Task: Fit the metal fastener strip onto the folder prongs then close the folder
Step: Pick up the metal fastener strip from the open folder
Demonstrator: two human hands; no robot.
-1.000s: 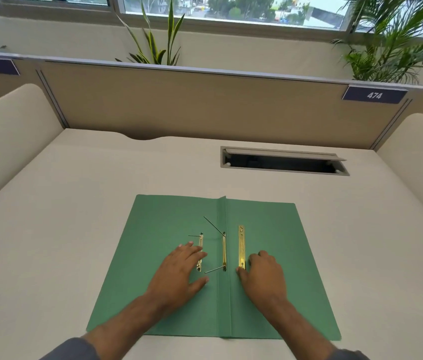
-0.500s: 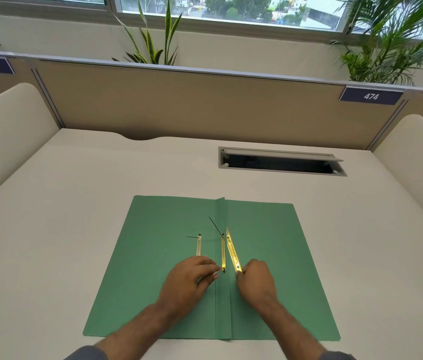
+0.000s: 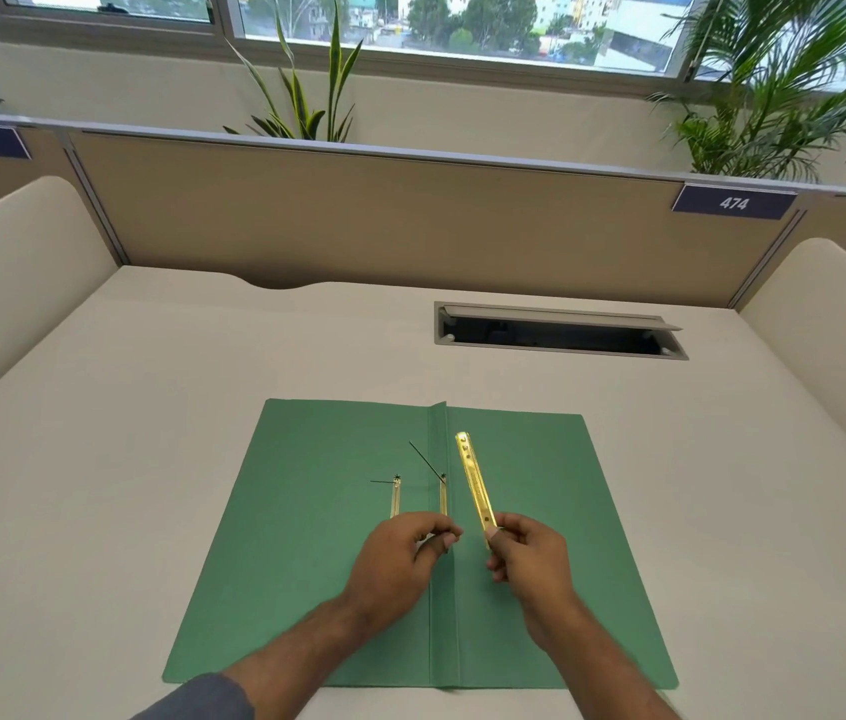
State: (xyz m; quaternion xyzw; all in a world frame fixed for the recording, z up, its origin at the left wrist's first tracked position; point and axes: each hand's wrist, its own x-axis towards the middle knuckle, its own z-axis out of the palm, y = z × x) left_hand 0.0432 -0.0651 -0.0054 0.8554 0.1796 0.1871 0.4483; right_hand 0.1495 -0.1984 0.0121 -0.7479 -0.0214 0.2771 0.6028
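Observation:
A green folder (image 3: 306, 537) lies open and flat on the desk. By its central fold a gold fastener base (image 3: 443, 498) sits with a thin far prong (image 3: 423, 455) sticking up; a second gold piece (image 3: 395, 498) lies just left on the left flap. My left hand (image 3: 400, 558) pinches the near prong of the fastener by the fold. My right hand (image 3: 530, 561) holds the near end of the gold metal fastener strip (image 3: 472, 478), lifted off the folder and angled away from me.
A cable slot (image 3: 558, 332) with a raised lid is cut into the desk behind the folder. Beige partitions enclose the desk at the back and both sides. Plants stand behind the rear partition.
My right hand has picked the gold strip up off the right flap and raised it. My left hand has shifted from lying flat on the left flap to pinching the near prong.

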